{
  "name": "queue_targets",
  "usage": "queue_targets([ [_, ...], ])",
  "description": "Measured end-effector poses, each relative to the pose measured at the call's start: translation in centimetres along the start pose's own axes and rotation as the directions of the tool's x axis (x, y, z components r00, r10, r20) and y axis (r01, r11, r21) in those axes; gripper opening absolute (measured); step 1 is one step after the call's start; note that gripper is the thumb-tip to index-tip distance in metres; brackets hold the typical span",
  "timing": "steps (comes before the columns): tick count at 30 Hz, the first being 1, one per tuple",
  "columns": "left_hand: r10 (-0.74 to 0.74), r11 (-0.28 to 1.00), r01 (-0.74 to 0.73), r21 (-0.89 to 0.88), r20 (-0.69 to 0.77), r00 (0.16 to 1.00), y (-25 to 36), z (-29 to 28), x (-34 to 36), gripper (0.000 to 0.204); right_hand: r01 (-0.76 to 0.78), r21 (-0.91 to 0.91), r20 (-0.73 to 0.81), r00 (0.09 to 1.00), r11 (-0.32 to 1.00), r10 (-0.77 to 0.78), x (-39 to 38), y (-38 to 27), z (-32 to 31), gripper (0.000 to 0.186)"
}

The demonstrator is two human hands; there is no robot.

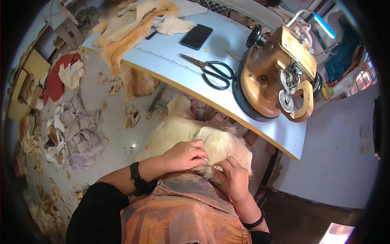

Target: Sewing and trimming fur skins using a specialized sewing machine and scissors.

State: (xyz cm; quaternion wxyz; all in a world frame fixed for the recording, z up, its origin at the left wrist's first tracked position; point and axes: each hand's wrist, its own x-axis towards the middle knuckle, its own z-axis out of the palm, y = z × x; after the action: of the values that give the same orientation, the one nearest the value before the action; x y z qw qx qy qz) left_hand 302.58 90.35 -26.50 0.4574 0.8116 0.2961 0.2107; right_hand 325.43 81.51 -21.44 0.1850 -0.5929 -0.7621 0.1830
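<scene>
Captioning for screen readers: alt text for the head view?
A person's left hand and right hand work close together, pinching pale fur. On the table ahead sit a tan sewing machine, black-handled scissors and a black phone; fur scraps litter the floor.

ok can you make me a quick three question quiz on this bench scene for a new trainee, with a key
1. True or false: the left hand and right hand both touch the cream fur pelt.
2. Which lies nearest the fur sewing machine on the table: (a) smartphone, (b) scissors, (c) orange fur?
3. Fill in: the slim lamp is switched ____.

Key: 1 true; 2 b; 3 on.
</scene>
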Motion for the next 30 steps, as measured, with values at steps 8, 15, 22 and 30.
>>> queue_targets([
  [8,0.002,1.000,-0.002,-0.002,0.043,0.999,-1.6,0.6,0.1,0.019,0.028,0.146,0.080,0.996,0.989,-0.040,6.4,-0.2,-4.5,0.028],
  [15,0.009,0.998,-0.005,-0.059,0.063,0.998,-1.3,0.0,0.1,0.020,0.133,-0.119,-0.257,0.953,0.984,-0.160,19.3,1.3,-3.9,0.034],
  [22,-0.031,0.997,0.034,-0.063,0.047,0.998,-1.6,-0.3,-1.1,0.021,-0.069,-0.248,-0.162,0.986,0.966,0.029,22.8,0.5,-1.0,0.036],
  [30,0.052,0.997,-0.053,-0.051,-0.014,0.999,-2.7,0.7,-0.4,0.022,-0.101,-0.070,0.040,0.994,0.992,0.104,18.0,-0.4,-4.9,0.035],
])
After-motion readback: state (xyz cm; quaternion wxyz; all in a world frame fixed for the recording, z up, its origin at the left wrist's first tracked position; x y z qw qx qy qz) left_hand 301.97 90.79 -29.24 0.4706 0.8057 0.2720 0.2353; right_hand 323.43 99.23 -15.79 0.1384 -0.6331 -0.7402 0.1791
